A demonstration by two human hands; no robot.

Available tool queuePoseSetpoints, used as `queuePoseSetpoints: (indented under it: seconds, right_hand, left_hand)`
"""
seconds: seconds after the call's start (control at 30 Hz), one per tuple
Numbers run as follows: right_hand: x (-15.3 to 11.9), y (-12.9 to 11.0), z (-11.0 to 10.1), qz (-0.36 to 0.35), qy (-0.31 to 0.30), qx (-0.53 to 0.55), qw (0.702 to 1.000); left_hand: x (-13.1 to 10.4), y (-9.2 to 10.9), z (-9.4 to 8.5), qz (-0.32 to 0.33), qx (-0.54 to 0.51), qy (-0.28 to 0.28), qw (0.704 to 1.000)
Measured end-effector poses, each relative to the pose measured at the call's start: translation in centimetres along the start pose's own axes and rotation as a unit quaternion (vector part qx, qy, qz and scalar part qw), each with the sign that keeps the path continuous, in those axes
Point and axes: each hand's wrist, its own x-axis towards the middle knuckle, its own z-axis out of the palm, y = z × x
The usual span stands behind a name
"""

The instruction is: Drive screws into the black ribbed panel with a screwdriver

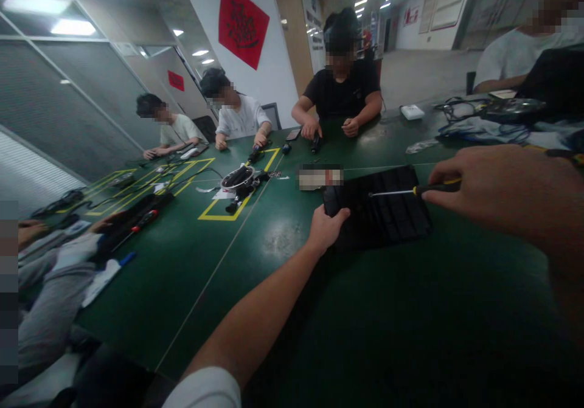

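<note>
One black plastic case [393,213] at the green desk [255,286], with one screwdriver [417,190] over it.
The left grip [326,228] is clamped on the case's left side; the right grip [479,186], right of the case, is closed around the screwdriver's handle. Whether the tip touches the case, I cannot tell.

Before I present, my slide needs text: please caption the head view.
The left hand grips a black panel; the right hand holds a screwdriver over it.
</note>
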Motion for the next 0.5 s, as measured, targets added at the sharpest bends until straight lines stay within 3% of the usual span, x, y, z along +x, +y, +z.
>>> queuePoseSetpoints:
  seconds: [0.23,0.5]
  right_hand:
    - [-0.2,-0.7,-0.2,-0.005,-0.031,0.003,1.000]
    - [0.8,1.4,-0.1,-0.022,-0.010,0.037,0.999]
  left_hand:
    - [-0.1,0.1,0.0,-0.004,-0.008,0.001,1.000]
    - [0.1,0.0,-0.1,0.000,-0.006,-0.003,1.000]
